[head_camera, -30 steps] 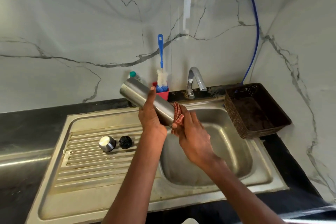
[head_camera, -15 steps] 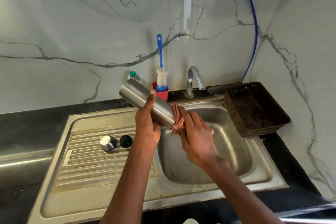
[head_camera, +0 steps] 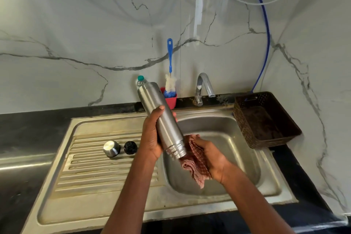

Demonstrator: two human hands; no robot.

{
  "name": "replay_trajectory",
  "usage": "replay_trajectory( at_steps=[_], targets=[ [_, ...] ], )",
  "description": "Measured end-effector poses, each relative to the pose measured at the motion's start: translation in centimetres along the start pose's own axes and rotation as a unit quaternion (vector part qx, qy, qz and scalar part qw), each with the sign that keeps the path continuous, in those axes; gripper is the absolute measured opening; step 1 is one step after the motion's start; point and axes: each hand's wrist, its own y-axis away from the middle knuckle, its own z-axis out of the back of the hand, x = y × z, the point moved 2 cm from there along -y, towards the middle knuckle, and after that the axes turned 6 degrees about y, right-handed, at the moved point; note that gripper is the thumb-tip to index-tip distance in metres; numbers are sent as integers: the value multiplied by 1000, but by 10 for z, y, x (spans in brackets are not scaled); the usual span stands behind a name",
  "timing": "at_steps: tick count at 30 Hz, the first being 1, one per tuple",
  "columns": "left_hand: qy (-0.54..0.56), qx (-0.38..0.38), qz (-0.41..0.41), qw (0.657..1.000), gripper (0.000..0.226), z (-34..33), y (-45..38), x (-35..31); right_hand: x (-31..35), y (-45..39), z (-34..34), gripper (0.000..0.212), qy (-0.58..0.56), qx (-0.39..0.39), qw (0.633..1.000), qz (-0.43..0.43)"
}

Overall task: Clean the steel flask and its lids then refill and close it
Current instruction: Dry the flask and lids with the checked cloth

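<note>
Left hand (head_camera: pixel 152 135) has its fingers wrapped round the middle of the steel flask (head_camera: pixel 163 119), thumb up on the near side, so it's a full grip. The flask is tilted, open threaded mouth pointing down and toward the camera, base up near the back wall, held over the left rim of the sink basin (head_camera: pixel 237 150). Right hand (head_camera: pixel 212 157) sits just beside the mouth with its fingers curled round a bunched red checked cloth (head_camera: pixel 193 163), and the cloth touches the flask's threaded end.

On the ribbed drainboard (head_camera: pixel 91 167) left of the basin, the steel lid (head_camera: pixel 111 148) and black inner lid (head_camera: pixel 130 147) sit side by side, nearly touching. Along the back edge of the counter: a bottle with a teal cap (head_camera: pixel 140 80), a red cup (head_camera: pixel 171 99) holding a blue-handled bottle brush (head_camera: pixel 170 57), then the tap (head_camera: pixel 204 85). A brown basket (head_camera: pixel 266 119) sits at the back right corner.
</note>
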Motion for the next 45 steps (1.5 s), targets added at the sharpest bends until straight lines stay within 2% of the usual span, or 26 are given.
replay_trajectory(
  at_steps=[2,5,8,10,13,14,16,17,18,19,22,23,25,26,28,29,30,33,34,35,36,38,40,43,45],
  targets=[
    [-142,-32,-58,988,69,19,-1,-10,6,1,16,55,8,-78,994,73],
    [-356,-29,-97,929,69,36,1,-11,28,19,14,43,66,-137,958,243],
    [-458,24,-93,884,73,43,3,4,57,34,-15,34,173,-121,887,412],
    [-480,56,-90,871,75,43,4,12,66,35,-31,35,311,-89,821,470],
    [-476,81,-96,871,71,40,5,16,66,25,-41,32,524,-92,720,446],
    [-474,80,-102,871,71,41,5,15,68,22,-42,28,543,-105,716,425],
    [-465,67,-124,874,77,43,8,11,72,17,-42,27,475,-108,797,357],
    [-459,56,-136,876,79,45,8,8,72,16,-42,31,442,-111,823,338],
    [-451,47,-146,879,80,46,9,6,68,19,-44,31,443,-116,821,341],
    [-443,40,-153,882,79,47,9,3,63,22,-46,30,466,-128,796,364],
    [-442,41,-159,882,73,42,8,2,53,26,-52,41,565,-181,680,431],
    [-448,44,-156,879,71,40,8,1,57,27,-55,42,576,-193,663,438],
    [-459,47,-151,874,65,38,5,-1,71,23,-57,33,574,-192,667,434],
    [-467,46,-151,870,63,37,4,-4,79,22,-55,26,569,-187,686,413],
    [-493,49,-150,855,62,33,0,-11,90,15,-52,36,546,-193,736,351],
    [-509,56,-149,846,62,30,-1,-12,92,12,-51,42,540,-203,748,328],
    [-519,60,-150,840,63,27,-3,-13,91,10,-52,43,548,-220,741,319],
    [-495,61,-159,852,62,20,-10,-15,81,7,-56,22,590,-271,644,406],
    [-488,65,-161,855,62,18,-13,-16,82,7,-57,25,582,-266,631,438],
    [-486,70,-161,856,61,16,-16,-17,87,5,-56,26,561,-257,642,455],
    [-483,77,-155,858,61,15,-19,-17,93,5,-54,25,524,-247,677,454],
    [-457,92,-138,874,64,13,-20,-16,103,3,-53,27,436,-203,777,406],
    [-419,104,-118,894,70,12,-21,-12,109,4,-52,31,352,-161,850,357],
    [-327,110,-77,935,75,12,-15,2,101,0,-53,31,183,-100,928,308],
    [-209,80,-32,974,71,9,-7,13,87,-4,-57,36,119,-71,955,264]
  ],
)
